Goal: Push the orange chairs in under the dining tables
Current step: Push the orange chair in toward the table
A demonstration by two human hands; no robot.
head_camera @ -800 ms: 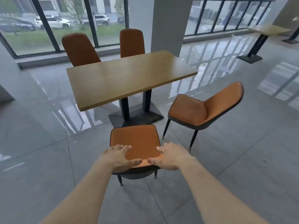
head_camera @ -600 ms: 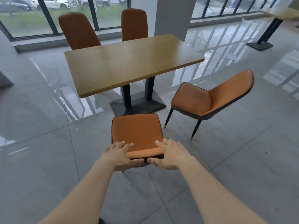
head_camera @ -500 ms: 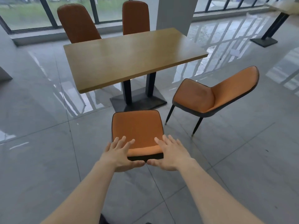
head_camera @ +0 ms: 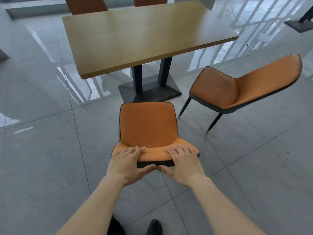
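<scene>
Both hands grip the top edge of the near chair's backrest: the left hand (head_camera: 126, 164) lies with its fingers curled over the orange front face and its thumb along the dark rear edge, and the right hand (head_camera: 182, 164) mirrors it just beside, the two thumbs almost touching at the middle. The near orange chair (head_camera: 147, 128) stands directly ahead of the hands, its seat facing the table (head_camera: 144, 34) but wholly short of the table's near edge, hence not yet pushed in. Beyond the seat lies the dark pedestal base (head_camera: 149, 91); judged from this position, a straight push could drive the front legs, hidden under the seat, against that base and stop the chair early. Uneven force from either hand would likely skew the chair toward the second orange chair (head_camera: 240, 87), which stands ahead and to the right of the right hand, turned sideways and clear of the table. The glossy tiled floor (head_camera: 42, 150) may also let the legs skid abruptly. Two further chair backs (head_camera: 84, 4) show past the far edge. Compared with the earlier frame, the fingers, then spread and lifted off the backrest, have closed upon it, and the view has moved closer and tilted downward.
</scene>
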